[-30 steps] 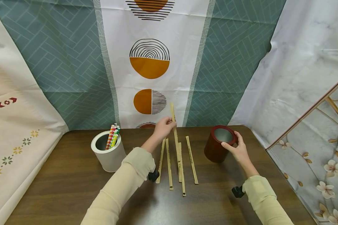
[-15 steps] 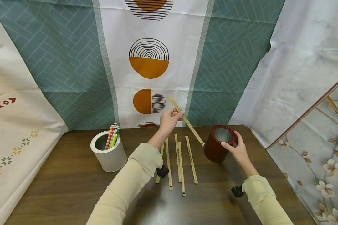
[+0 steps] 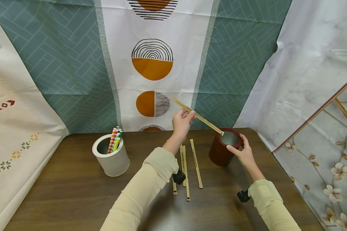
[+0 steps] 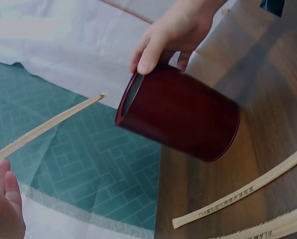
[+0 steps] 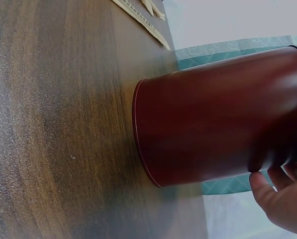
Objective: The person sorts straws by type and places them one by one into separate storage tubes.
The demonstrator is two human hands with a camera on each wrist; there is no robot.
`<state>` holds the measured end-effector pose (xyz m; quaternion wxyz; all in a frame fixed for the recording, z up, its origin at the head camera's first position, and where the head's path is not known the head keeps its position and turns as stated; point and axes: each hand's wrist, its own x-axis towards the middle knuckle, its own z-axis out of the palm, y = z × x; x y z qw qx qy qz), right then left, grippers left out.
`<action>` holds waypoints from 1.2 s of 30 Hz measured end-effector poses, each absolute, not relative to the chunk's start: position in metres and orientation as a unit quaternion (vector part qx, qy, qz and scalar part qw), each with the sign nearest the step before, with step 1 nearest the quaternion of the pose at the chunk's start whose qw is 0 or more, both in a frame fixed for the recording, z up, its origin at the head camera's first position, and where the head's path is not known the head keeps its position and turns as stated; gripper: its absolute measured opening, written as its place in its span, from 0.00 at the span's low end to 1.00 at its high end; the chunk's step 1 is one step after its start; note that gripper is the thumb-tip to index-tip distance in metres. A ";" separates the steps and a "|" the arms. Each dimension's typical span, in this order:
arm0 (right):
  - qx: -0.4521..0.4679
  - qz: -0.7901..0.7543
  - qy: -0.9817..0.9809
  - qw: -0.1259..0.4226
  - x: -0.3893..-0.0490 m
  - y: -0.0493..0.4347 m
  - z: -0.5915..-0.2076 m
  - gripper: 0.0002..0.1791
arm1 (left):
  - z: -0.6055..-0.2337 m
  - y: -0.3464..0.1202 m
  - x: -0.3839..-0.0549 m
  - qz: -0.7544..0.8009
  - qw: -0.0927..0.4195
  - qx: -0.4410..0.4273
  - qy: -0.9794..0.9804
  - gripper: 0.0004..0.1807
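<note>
My left hand (image 3: 181, 124) pinches a slim straw in a tan printed paper wrapper (image 3: 207, 122) near its middle. The straw slants down to the right, its lower end overlapping the left rim of a dark red cylindrical cup (image 3: 218, 154) in the head view. From the left wrist, the straw's tip (image 4: 101, 96) shows just off the cup's mouth. My right hand (image 3: 245, 154) grips the upright cup on its right side, thumb in front. Fingers (image 5: 261, 186) of that hand lie against the cup wall in the right wrist view.
Several more wrapped straws (image 3: 196, 165) lie lengthwise mid-table, some partly hidden under my left forearm. To the left stands a white cylindrical cup (image 3: 115, 165) holding several coloured, patterned straws (image 3: 114, 141). A patterned cloth (image 3: 150, 112) hangs behind the brown table (image 3: 60, 189).
My left hand has lifted the wrapped straw off the others and carried it right, tilting it until its lower end reached the red cup's rim. The right hand has stayed on the cup.
</note>
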<state>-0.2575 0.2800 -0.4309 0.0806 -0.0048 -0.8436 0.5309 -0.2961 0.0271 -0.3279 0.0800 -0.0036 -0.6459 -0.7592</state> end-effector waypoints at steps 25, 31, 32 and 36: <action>0.005 0.555 -0.828 0.079 -0.257 0.278 -0.432 0.46 | -0.354 0.063 -0.281 -0.623 0.033 -0.042 -0.780 0.14; 0.000 0.544 -0.835 0.080 -0.257 0.278 -0.431 0.46 | -0.362 0.065 -0.280 -0.616 0.018 -0.053 -0.786 0.14; 0.000 0.543 -0.836 0.081 -0.257 0.279 -0.431 0.46 | -0.364 0.064 -0.280 -0.619 0.016 -0.054 -0.783 0.14; -0.001 0.538 -0.839 0.079 -0.257 0.279 -0.431 0.46 | -0.373 0.060 -0.280 -0.624 0.006 -0.056 -0.780 0.15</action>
